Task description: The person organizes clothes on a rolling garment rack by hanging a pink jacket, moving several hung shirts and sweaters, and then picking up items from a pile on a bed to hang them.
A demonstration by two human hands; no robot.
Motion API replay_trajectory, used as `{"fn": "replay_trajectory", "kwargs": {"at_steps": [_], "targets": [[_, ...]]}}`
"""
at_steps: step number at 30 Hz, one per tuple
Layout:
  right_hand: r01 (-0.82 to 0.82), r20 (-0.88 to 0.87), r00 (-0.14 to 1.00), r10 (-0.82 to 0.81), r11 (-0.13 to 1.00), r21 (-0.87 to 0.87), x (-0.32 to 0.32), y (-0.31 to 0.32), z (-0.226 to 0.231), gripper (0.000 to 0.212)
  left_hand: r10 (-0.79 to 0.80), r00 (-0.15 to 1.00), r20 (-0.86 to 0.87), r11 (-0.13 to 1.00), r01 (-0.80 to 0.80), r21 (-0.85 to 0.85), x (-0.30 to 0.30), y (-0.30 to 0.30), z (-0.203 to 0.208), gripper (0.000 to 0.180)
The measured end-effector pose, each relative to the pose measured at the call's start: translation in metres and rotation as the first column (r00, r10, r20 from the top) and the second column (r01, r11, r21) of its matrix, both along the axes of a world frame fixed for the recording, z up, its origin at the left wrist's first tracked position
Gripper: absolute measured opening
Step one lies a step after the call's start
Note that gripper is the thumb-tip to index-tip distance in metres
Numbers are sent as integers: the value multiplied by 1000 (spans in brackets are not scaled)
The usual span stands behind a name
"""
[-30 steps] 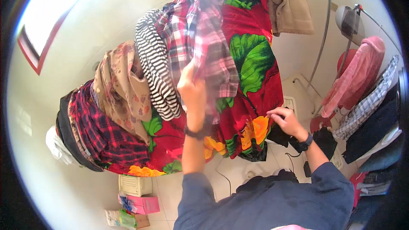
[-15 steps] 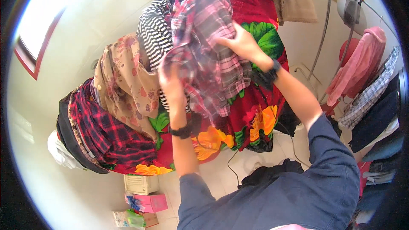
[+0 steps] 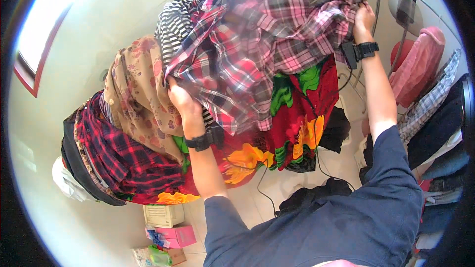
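Note:
A pink, grey and red plaid shirt is stretched between my hands, above a red cloth with green leaves and orange flowers. My left hand grips the shirt's left edge, beside the tan flowered garment. At the far right, my right hand has its fingers closed on the shirt's other end. The shirt covers much of the red cloth and part of a black-and-white striped garment. Part of the shirt is smeared by motion.
On the left lie a tan flowered garment and a red-and-black plaid shirt. Clothes, among them a pink garment, hang on the right. A cable runs down to the floor, near a pink box.
My right hand has moved right and away from me, spreading the plaid shirt wide. My left hand has shifted slightly left. The shirt was bunched between both hands before.

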State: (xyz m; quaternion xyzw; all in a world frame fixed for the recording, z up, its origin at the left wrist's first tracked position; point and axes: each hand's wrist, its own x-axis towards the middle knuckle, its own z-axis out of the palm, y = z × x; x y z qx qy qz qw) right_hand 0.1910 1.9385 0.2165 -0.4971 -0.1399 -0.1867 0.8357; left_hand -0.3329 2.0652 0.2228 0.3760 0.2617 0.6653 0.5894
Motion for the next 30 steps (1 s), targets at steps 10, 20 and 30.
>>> {"fn": "replay_trajectory", "kwargs": {"at_steps": [10, 20, 30], "targets": [[180, -125, 983, -135, 855, 487, 13, -123, -56, 15, -45, 992, 120, 996, 35, 81, -17, 14, -20, 36], [-680, -173, 691, 702, 550, -485, -168, -55, -132, 36, 133, 774, -619, 834, 250, 491, 47, -40, -49, 62], [-282, 175, 883, 435, 792, -541, -175, -46, -58, 21, 554, 374, -744, 703, 267, 659, 44, -25, -46, 38]]}}
